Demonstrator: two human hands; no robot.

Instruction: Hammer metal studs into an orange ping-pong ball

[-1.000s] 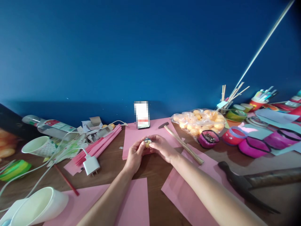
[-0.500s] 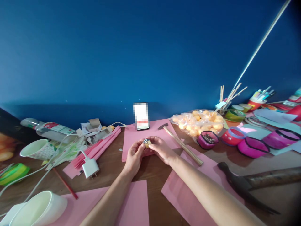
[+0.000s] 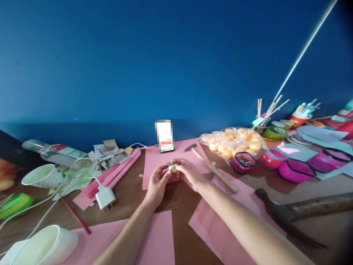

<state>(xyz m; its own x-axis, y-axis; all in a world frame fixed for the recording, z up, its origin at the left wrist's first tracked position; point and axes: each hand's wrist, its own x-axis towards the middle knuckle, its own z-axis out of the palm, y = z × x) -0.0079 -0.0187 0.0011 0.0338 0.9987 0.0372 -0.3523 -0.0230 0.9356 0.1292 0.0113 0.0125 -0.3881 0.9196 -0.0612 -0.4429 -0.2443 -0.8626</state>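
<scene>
Between my two hands, over the pink paper (image 3: 157,163), is a small yellowish rounded object (image 3: 173,168) with a dark, silvery patch on top; its exact kind is too small to make out. My left hand (image 3: 156,184) pinches it from the left with thumb and fingers. From the right, my right hand (image 3: 191,175) grips it too, the thumb pressed near its side and the other fingers curled behind. A small hammer (image 3: 213,169) with a wooden handle lies just right of my right hand. A phone (image 3: 165,136) stands upright behind my hands.
On the right are a bag of orange balls (image 3: 231,141), a purple bowl (image 3: 243,162) of small dark bits and a large claw hammer (image 3: 311,208). On the left lie a white charger (image 3: 105,197), a plastic bottle (image 3: 64,151) and a white tub (image 3: 56,241).
The object has tilted slightly between my fingers, so more of its yellow side shows. Both hands stay in nearly the same place, and the view has shifted a little.
</scene>
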